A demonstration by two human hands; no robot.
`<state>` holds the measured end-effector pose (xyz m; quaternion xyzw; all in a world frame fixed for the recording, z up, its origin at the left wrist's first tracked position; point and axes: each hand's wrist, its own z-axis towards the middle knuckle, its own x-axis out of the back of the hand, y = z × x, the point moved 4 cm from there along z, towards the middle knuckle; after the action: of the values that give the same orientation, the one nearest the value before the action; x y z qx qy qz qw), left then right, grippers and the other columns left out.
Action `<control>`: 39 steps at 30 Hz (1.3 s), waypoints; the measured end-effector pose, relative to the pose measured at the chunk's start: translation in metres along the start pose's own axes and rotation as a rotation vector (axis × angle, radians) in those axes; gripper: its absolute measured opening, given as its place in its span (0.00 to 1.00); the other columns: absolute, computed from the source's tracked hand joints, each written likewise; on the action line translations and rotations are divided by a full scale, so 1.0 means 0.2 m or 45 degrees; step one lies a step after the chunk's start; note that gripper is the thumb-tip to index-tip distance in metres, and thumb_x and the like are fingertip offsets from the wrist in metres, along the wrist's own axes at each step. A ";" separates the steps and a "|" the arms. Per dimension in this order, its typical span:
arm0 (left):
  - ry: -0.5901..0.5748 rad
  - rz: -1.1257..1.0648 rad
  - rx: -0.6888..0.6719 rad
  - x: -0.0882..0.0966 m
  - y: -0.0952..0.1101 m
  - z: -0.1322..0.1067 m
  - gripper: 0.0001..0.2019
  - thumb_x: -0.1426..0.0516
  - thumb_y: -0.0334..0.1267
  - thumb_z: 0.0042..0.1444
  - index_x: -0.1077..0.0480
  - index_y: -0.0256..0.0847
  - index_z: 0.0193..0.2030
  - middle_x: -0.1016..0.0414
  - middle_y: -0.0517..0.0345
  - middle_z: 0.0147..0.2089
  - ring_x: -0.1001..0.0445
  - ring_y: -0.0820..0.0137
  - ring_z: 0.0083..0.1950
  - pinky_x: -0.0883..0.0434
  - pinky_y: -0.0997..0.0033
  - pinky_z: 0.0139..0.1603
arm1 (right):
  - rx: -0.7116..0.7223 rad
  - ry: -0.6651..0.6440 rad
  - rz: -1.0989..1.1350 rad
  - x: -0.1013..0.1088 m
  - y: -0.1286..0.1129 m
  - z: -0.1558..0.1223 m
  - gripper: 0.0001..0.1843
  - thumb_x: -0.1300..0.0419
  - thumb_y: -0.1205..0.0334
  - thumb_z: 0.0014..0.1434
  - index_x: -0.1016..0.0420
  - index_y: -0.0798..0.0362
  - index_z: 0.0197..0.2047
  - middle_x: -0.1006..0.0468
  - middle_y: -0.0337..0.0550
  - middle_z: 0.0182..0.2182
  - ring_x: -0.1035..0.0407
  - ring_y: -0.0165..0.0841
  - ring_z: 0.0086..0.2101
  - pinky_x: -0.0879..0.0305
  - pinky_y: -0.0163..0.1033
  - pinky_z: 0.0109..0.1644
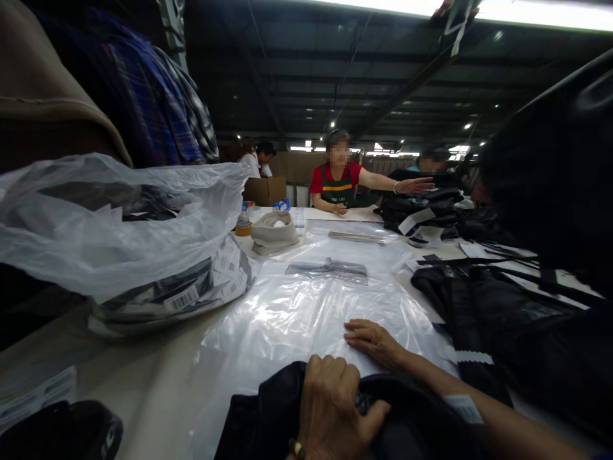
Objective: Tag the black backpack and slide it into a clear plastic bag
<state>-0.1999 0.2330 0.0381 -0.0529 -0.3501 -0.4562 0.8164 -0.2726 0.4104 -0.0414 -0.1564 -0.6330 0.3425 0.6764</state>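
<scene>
Head view, one frame, items as seen.

Left hand [330, 409]: fingers curled, closed on a black garment [268, 415] bunched at the near table edge; a ring shows at the bottom of the frame.

Right hand [376, 342]: open, fingers flat and spread, palm pressed down on a clear plastic bag [306, 306]. It holds nothing.

Clear plastic bag: lies flat on the table [158, 377], mouth end toward the person; its near edge runs under the black garment, its far edge reaches a small clear packet [328, 269].

Left margin: a large translucent sack [119, 223] filled with barcoded packed items, overhanging the flat bag's left edge. Bare table surface remains between sack and near edge.

Right margin: a heap of black clothing [502, 319] with white tags, just beside the flat bag's right edge.

Far end: a beige cap [275, 231], upside down; a further black stack [421, 211]; a co-worker's hand [416, 185] stretched over that stack.

Open room: the middle of the flat bag, between the right hand and the packet.
</scene>
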 end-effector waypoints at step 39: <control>-0.797 -0.143 0.649 -0.17 -0.17 -0.07 0.36 0.48 0.49 0.56 0.52 0.29 0.66 0.59 0.43 0.69 0.55 0.56 0.69 0.48 0.51 0.66 | 0.270 0.291 -0.455 0.28 -0.42 -0.21 0.07 0.53 0.72 0.48 0.47 0.50 0.26 0.38 0.37 0.23 0.44 0.30 0.25 0.46 0.35 0.29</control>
<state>-0.2317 0.2316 -0.0007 0.0340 -0.6858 -0.3605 0.6313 -0.2130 0.3971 0.0480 -0.0076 -0.5303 0.2620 0.8062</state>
